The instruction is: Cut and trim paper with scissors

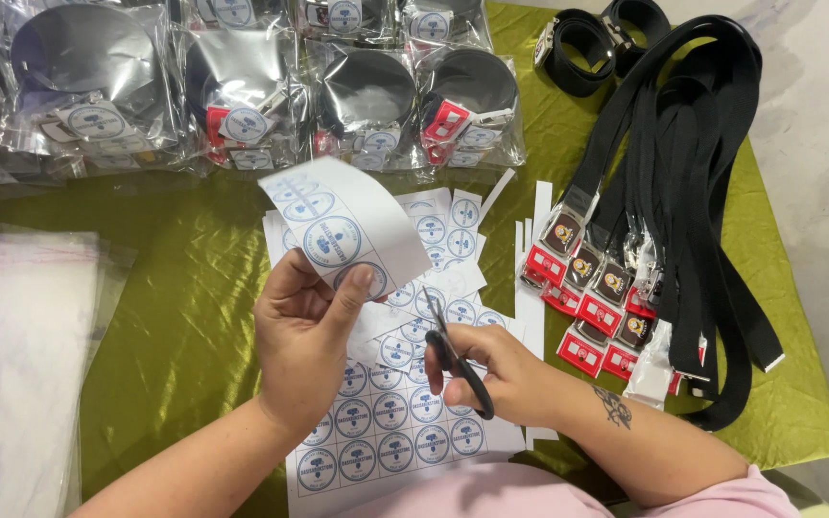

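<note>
Sticker strip, white with round blue labels printed on it, curls upward from our left hand, which pinches its lower edge between thumb and fingers, the thumb pressed flat on the printed face. Just to the right of that hand, our right hand is closed through the handles of black scissors; the blades point up toward the strip's lower edge, and we cannot quite tell whether they touch the paper. Beneath both hands lies a larger sticker sheet with the same round labels in rows, and loose cut pieces sit just beyond the strip. Everything rests on a green cloth. Well to the right of the right hand lie black belts with red-tagged buckles. Beyond the left hand, farther up, are clear bags holding coiled belts. Far left of it sits a stack of empty clear sleeves.
</note>
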